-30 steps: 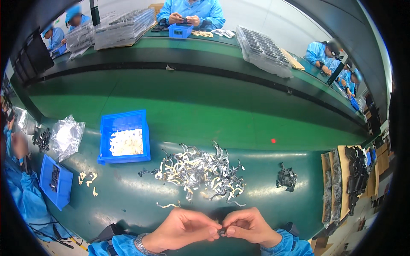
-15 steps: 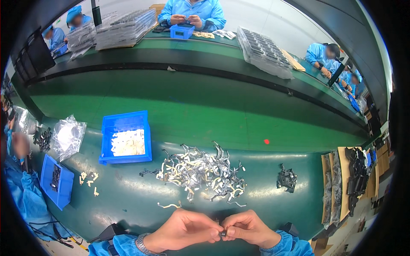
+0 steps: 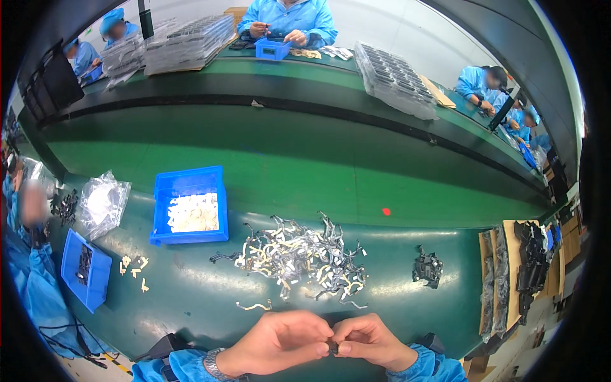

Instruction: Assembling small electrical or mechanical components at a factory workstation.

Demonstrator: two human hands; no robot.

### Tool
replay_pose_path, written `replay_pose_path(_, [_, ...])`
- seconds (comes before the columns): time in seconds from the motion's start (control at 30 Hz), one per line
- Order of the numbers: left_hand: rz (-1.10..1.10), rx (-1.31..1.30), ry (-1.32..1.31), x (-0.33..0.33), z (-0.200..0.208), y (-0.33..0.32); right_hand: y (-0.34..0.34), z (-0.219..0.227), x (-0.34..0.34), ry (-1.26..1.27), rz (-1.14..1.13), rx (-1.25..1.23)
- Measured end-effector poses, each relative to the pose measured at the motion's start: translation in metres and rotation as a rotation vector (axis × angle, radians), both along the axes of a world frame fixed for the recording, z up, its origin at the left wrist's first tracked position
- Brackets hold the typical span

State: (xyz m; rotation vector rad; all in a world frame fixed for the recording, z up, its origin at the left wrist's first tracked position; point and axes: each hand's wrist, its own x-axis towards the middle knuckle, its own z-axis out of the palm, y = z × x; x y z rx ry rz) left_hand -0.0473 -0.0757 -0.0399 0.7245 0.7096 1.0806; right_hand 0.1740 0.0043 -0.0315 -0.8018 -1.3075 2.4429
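Observation:
Both my hands meet at the near edge of the table, fingertips pinched round a small black part [image 3: 332, 347]. My left hand [image 3: 280, 344] grips it from the left between thumb and fingers. From the right, the thumb and forefinger of my right hand [image 3: 369, 344] close on the same piece. The part is too small and covered for its exact kind to show. Just beyond my hands lies a heap of small black, white and cream flex-cable strips [image 3: 305, 254]. One cream strip [image 3: 253, 306] lies apart, near my left hand.
A blue bin [image 3: 189, 239] of cream pieces stands behind left, beside a clear plastic bag [image 3: 104, 204]. Farther left are loose cream pieces [image 3: 135, 266] and a tilted blue bin [image 3: 95, 286]. Black parts [image 3: 427, 266] lie at right, near cardboard trays [image 3: 509, 280]. Co-workers sit around.
The small black part has turned slightly between my fingertips; my hands stay in nearly the same place. Across the table, a co-worker's hands have moved apart.

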Motion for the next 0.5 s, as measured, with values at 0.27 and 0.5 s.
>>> replay_pose_path(0.27, [0.079, 0.246, 0.475, 0.001, 0.011, 0.000, -0.001, 0.005, -0.006, 0.006, 0.003, -0.006])
replay_pose_path(0.5, [0.154, 0.570, 0.610, 0.001, 0.006, 0.001, -0.005, -0.010, -0.003, 0.029, -0.023, 0.253])
